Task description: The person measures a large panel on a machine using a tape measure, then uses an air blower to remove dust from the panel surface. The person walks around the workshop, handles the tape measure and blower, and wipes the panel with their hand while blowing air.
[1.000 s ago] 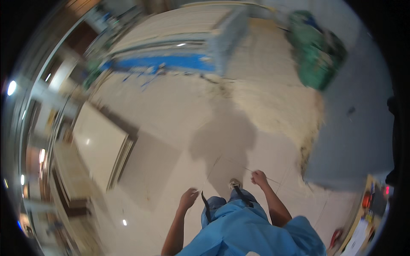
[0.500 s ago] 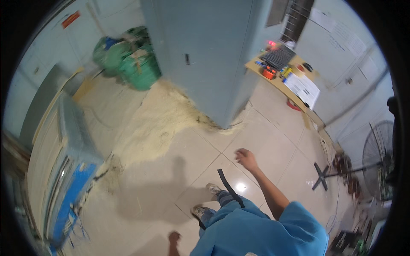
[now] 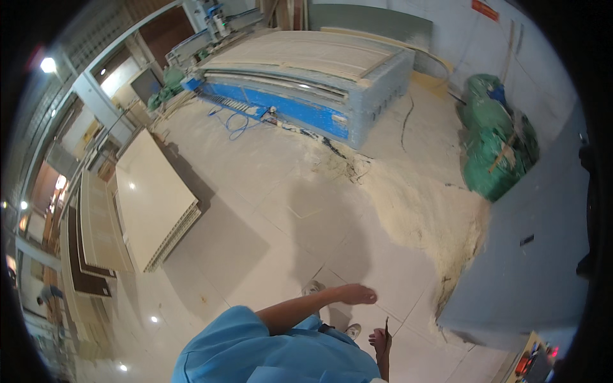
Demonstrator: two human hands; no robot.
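- Left hand (image 3: 355,294): empty, fingers loosely extended above the tiled floor (image 3: 255,249).
- Right hand (image 3: 379,340): grip cannot be told; thin dark strip (image 3: 386,329) touching it.
- Sawdust (image 3: 421,210) at 1 o'clock; panel stack (image 3: 153,198) at 10 o'clock.

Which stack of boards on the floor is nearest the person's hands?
The pale stack of boards, lying flat on the tiles left of the left hand. The other stacks lie farther left, beyond it, toward the wall.
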